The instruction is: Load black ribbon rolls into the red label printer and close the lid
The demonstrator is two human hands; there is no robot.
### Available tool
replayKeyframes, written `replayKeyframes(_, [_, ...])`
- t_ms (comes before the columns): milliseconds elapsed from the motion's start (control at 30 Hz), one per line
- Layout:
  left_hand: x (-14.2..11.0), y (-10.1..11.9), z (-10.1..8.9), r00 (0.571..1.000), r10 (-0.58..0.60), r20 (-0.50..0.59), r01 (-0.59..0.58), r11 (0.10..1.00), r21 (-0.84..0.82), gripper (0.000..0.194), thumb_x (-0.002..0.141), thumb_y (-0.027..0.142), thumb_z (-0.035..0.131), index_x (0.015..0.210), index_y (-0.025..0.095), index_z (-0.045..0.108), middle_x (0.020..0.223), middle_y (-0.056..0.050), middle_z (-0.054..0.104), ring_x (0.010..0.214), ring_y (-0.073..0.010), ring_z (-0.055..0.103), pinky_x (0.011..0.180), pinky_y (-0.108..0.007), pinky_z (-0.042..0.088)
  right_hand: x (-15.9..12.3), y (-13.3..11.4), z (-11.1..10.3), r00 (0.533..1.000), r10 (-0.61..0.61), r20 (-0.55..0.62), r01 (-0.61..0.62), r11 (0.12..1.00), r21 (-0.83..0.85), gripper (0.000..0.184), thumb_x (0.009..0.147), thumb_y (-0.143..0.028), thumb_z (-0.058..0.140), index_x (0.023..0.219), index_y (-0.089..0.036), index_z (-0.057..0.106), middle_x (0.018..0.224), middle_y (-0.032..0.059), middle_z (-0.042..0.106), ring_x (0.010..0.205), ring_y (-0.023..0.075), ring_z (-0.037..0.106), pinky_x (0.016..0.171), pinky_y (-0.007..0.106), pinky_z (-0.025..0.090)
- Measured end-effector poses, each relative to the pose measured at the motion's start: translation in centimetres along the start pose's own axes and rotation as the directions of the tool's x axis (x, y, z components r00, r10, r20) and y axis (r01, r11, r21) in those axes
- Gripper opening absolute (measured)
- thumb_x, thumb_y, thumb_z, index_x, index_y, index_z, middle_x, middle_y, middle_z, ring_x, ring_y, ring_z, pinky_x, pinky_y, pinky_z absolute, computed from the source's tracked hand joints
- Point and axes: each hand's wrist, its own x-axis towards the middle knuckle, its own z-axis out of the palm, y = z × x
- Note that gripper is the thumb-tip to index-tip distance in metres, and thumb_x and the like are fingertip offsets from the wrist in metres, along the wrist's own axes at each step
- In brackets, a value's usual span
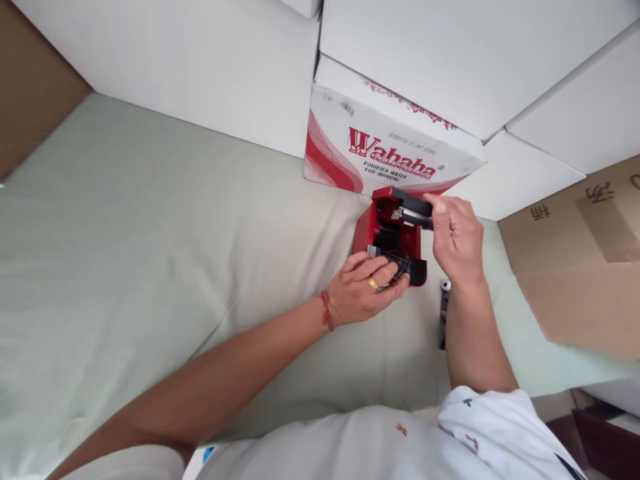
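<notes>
A small box-shaped device (364, 235), red outside with black parts, stands on the pale green cloth with its cover raised. My right hand (461, 237) pinches the end of the black cover (411, 200) between thumb and fingers. A grey bar shows under that cover. My left hand (367, 288), with a gold ring and a red cord bracelet, curls its fingers over the device's near edge. Its fingertips press on dark, shiny material (400, 263) in the opening, partly hidden by the fingers. Beside my right forearm lies a slim dark object (443, 310) with a white round end.
A white and red Wahaha water carton (395, 150) stands just behind the device. Large white boxes (210, 67) form a wall at the back. Brown cardboard boxes stand at the right (565, 267) and far left (40, 80). Wrinkled green cloth (165, 253) covers the surface.
</notes>
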Motion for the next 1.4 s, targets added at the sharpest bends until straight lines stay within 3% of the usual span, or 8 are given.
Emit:
replayKeyframes(267, [-0.4,-0.2,0.1,0.999,-0.052,0.004,0.052,0.996,-0.074,0.044,0.105,0.023,0.075,0.14,0.048,0.078,0.13,-0.002,0.086,0.125,-0.0239,0.078,0.119,-0.046,0.054,-5.8,-2.1,-0.9,0.99,-0.1,0.103,0.098,0.995,0.025,0.038,0.12,-0.04,0.055,0.135,-0.024,0.087,0.131,0.014,0.086,0.12,0.0298,0.079,0.108,0.053,0.063])
replayKeyframes(567, [-0.7,-0.2,0.2,0.997,-0.049,0.053,0.049,0.999,0.011,0.044,0.104,0.025,0.072,0.142,0.047,0.078,0.128,-0.002,0.087,0.125,-0.0248,0.078,0.117,-0.046,0.056,-6.5,-3.0,-0.2,0.989,-0.045,0.139,0.05,0.998,-0.034,0.034,0.12,-0.036,0.058,0.128,-0.025,0.089,0.122,0.0115,0.088,0.109,0.0282,0.077,0.097,0.049,0.063])
replayKeyframes(800, [0.1,0.1,-1.0,0.983,0.025,-0.184,-0.029,0.999,-0.018,0.048,0.101,0.018,0.072,0.146,0.036,0.072,0.127,-0.006,0.083,0.122,-0.0254,0.073,0.11,-0.044,0.055,-6.3,-2.8,-0.1,0.994,-0.035,0.108,0.037,0.999,-0.015,0.032,0.119,-0.035,0.059,0.123,-0.025,0.09,0.117,0.0097,0.089,0.103,0.0258,0.078,0.091,0.045,0.063])
replayKeyframes(900, [0.9,-0.3,-2.1,0.96,-0.174,-0.219,0.15,0.981,-0.123,0.047,0.104,0.022,0.066,0.15,0.031,0.065,0.132,-0.009,0.077,0.124,-0.0278,0.071,0.11,-0.047,0.057,-6.7,-3.2,0.1,0.998,-0.004,0.061,0.002,0.999,0.032,0.03,0.118,-0.034,0.062,0.12,-0.027,0.09,0.118,0.0092,0.089,0.105,0.026,0.08,0.095,0.048,0.064])
replayKeyframes(1000, [1.4,-1.5,-2.6,0.877,-0.459,-0.141,0.405,0.866,-0.293,0.043,0.105,0.029,0.063,0.147,0.03,0.064,0.139,-0.011,0.071,0.134,-0.0305,0.067,0.118,-0.051,0.056,-8.1,-4.2,0.3,0.998,-0.065,0.006,0.064,0.991,0.12,0.025,0.115,-0.028,0.065,0.12,-0.027,0.089,0.119,0.0094,0.09,0.109,0.027,0.082,0.098,0.05,0.067])
replayKeyframes(1100, [1.5,-3.1,-2.3,0.78,-0.625,0.018,0.545,0.665,-0.51,0.058,0.096,0.037,0.071,0.153,0.033,0.06,0.154,-0.009,0.065,0.149,-0.0329,0.062,0.127,-0.053,0.052,-9.9,-5.2,0.3,0.985,-0.169,-0.022,0.171,0.969,0.177,0.031,0.11,-0.019,0.068,0.133,-0.029,0.086,0.123,0.0096,0.09,0.113,0.0285,0.084,0.098,0.051,0.07])
replayKeyframes(1267, [1.3,-4.9,-1.2,0.688,-0.695,0.212,0.597,0.376,-0.709,0.085,0.083,0.038,0.08,0.163,0.04,0.05,0.181,-0.005,0.05,0.177,-0.037,0.039,0.147,-0.062,0.032,-11.6,-5.7,0.3,0.967,-0.246,-0.066,0.254,0.954,0.162,0.051,0.106,-0.01,0.069,0.153,-0.028,0.076,0.125,0.0097,0.089,0.115,0.0279,0.085,0.099,0.05,0.073])
replayKeyframes(1400, [1.3,-5.6,-1.1,0.676,-0.688,0.263,0.603,0.312,-0.735,0.1,0.08,0.036,0.083,0.169,0.044,0.038,0.192,-0.003,0.037,0.186,-0.0368,0.023,0.151,-0.066,0.023,-11.5,-5.4,0.4,0.965,-0.254,-0.068,0.262,0.955,0.138,0.047,0.106,-0.01,0.068,0.149,-0.029,0.077,0.122,0.0092,0.09,0.11,0.0277,0.086,0.096,0.051,0.075])
